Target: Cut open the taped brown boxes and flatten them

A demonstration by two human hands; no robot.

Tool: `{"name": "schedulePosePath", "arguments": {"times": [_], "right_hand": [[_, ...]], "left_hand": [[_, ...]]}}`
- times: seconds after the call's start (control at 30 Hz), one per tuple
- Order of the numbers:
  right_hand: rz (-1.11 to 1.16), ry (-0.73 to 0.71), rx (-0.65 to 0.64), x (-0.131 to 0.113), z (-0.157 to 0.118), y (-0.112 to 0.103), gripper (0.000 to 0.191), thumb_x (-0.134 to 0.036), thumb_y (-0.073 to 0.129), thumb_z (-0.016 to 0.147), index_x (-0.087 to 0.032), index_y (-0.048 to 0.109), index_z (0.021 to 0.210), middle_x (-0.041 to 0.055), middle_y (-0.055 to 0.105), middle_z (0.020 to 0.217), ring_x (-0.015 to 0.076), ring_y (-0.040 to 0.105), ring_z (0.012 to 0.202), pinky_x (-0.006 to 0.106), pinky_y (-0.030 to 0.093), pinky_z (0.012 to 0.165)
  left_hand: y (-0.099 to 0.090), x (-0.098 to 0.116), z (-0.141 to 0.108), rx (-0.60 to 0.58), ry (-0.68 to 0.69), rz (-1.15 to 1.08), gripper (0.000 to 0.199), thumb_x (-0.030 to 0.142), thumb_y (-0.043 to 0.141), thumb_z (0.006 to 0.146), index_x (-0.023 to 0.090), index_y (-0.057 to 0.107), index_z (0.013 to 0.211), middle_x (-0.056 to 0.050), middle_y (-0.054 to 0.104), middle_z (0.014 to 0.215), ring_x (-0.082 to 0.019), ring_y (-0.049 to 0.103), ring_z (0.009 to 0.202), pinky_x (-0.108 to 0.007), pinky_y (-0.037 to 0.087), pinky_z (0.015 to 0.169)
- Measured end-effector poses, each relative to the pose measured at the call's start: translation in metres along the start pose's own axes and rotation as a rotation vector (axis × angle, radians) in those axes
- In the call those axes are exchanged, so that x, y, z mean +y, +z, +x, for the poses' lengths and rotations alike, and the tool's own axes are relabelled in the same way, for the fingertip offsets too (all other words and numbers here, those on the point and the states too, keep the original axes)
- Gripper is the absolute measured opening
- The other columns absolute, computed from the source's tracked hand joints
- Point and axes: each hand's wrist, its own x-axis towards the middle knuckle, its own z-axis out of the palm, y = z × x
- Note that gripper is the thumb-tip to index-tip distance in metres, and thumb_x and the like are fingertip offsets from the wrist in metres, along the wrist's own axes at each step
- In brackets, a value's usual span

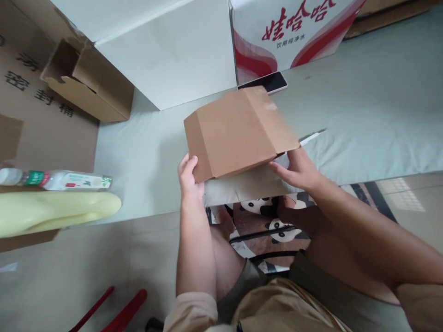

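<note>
A brown cardboard box [235, 131] with side flaps spread out is tilted between my two hands above the cloth-covered table. At its lower left corner, my left hand [188, 175] grips the left flap, thumb on top and the other fingers partly hidden. My right hand [300, 169] holds the lower right corner; its thumb lies along the near edge, while its fingers are mostly hidden behind the right flap. Just past that corner, a thin white pen-like tool [310, 138] lies on the cloth. A phone [277, 83] is partly covered by the box's far edge.
A white box [173, 55] and a red-and-white water carton [294, 32] stand at the back. To the left are a small open cardboard box [93, 83], a plastic bottle [69, 180] and a pale yellow object [58, 212]. The pale green tablecloth [374, 115] extends right.
</note>
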Motion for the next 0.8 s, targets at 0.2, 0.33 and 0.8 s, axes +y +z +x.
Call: {"name": "schedulePosePath", "arguments": {"times": [0.2, 0.33, 0.8], "right_hand": [[0.045, 0.043, 0.043, -0.008, -0.002, -0.001, 0.043, -0.060, 0.059, 0.091, -0.020, 0.063, 0.107, 0.0099, 0.071, 0.091, 0.0256, 0.069, 0.080, 0.046, 0.060, 0.084], [-0.025, 0.157, 0.137, -0.010, -0.001, 0.000, 0.049, -0.065, 0.067, 0.085, -0.020, 0.061, 0.102, 0.0089, 0.068, 0.089, 0.0224, 0.065, 0.073, 0.039, 0.059, 0.067], [0.292, 0.301, 0.346, -0.005, 0.002, -0.002, 0.042, -0.064, 0.058, 0.092, -0.025, 0.062, 0.105, 0.0038, 0.063, 0.086, 0.0210, 0.062, 0.083, 0.038, 0.055, 0.076]], "left_hand": [[-0.004, -0.009, 0.002, -0.002, 0.054, 0.008, 0.036, 0.054, 0.068, 0.072, 0.023, 0.071, 0.090, -0.006, 0.075, 0.096, -0.024, 0.071, 0.096, -0.034, 0.054, 0.082], [-0.002, -0.011, -0.003, -0.128, 0.078, -0.001, 0.052, 0.067, 0.064, 0.076, 0.026, 0.070, 0.106, -0.009, 0.074, 0.121, -0.028, 0.067, 0.120, -0.036, 0.056, 0.092], [0.000, -0.016, 0.003, 0.035, 0.241, 0.187, 0.060, 0.067, 0.078, 0.072, 0.019, 0.044, 0.058, 0.004, 0.041, 0.060, -0.010, 0.044, 0.060, -0.025, 0.038, 0.062]]}}
